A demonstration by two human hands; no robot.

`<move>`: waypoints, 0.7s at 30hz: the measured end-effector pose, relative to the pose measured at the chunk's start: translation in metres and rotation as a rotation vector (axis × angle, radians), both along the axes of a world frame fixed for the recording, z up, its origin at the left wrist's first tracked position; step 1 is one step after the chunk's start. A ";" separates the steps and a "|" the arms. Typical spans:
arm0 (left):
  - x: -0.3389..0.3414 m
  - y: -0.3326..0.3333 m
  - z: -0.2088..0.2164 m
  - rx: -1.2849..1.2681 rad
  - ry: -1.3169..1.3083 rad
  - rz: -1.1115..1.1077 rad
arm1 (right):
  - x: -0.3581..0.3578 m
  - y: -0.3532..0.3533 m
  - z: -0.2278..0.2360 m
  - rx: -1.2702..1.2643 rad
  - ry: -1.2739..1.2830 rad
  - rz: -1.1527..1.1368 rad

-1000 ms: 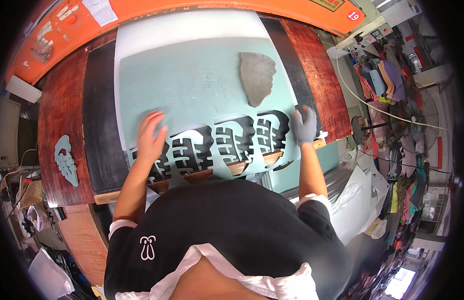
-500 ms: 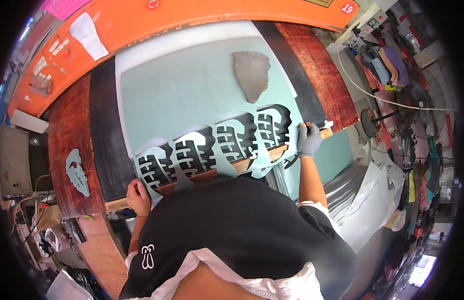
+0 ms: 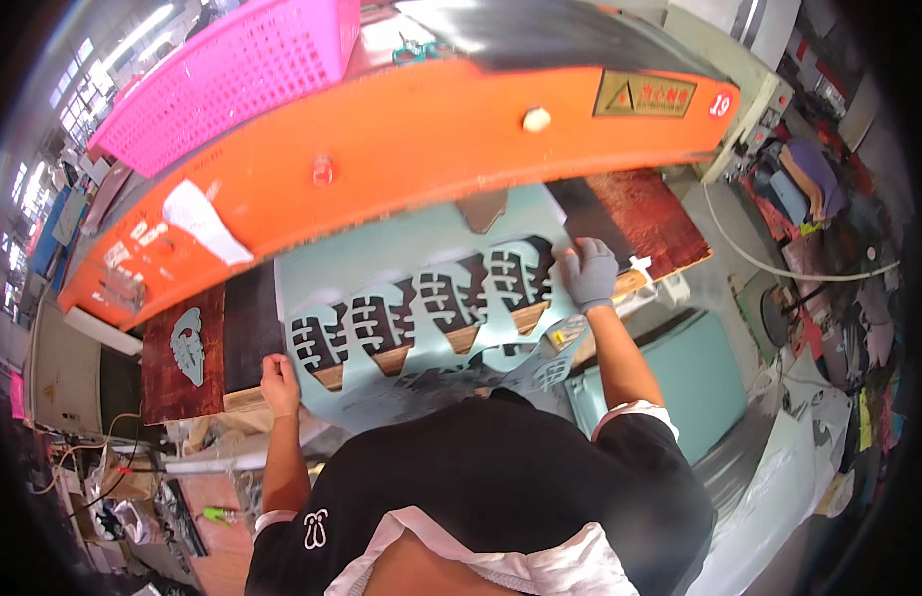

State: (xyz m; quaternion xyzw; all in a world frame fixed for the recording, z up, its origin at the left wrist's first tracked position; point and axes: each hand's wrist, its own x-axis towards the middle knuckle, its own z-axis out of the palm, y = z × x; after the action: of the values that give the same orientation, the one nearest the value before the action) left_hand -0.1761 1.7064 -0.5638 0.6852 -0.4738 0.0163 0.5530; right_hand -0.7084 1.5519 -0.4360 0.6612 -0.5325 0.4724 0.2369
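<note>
A pale green sheet (image 3: 401, 234) lies over the dark cutting board, with a row of several toothed cutouts; its near part droops over the board's wooden front edge toward my body. My bare left hand (image 3: 279, 385) is closed at the sheet's left edge, fingers bent. On the right, my grey-gloved right hand (image 3: 589, 276) grips the opposite edge with its fingers curled. A brown flat piece (image 3: 483, 210) rests on the sheet, its far part hidden beneath the orange beam. One loose cut piece (image 3: 188, 348) in pale green lies on the red-brown board at left.
The orange machine beam (image 3: 421, 139) spans the far side, above the sheet. On top of it sit a pink basket (image 3: 232, 84) and teal-handled scissors (image 3: 418, 50). Green sheets (image 3: 670, 372) are stacked at lower right, beside a pale cable (image 3: 749, 253).
My view has tilted up, showing more of the beam and the basket. The beam now hides the sheet's far part and some of the brown piece. Both hands stay at the sheet's edges.
</note>
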 end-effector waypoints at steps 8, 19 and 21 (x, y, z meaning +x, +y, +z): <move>-0.005 0.004 -0.018 0.009 -0.109 0.161 | 0.042 -0.010 0.128 0.155 -0.300 0.467; -0.004 -0.003 -0.020 -0.007 -0.275 0.210 | -0.051 -0.005 -0.029 0.533 0.225 -0.015; -0.004 -0.005 -0.018 0.030 -0.282 0.201 | -0.053 -0.008 -0.034 0.423 0.237 -0.008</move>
State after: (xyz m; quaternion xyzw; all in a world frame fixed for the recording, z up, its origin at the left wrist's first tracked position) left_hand -0.1804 1.7014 -0.5815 0.7283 -0.4760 0.1604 0.4662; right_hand -0.7617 1.5436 -0.4700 0.7448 -0.5906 0.2688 0.1560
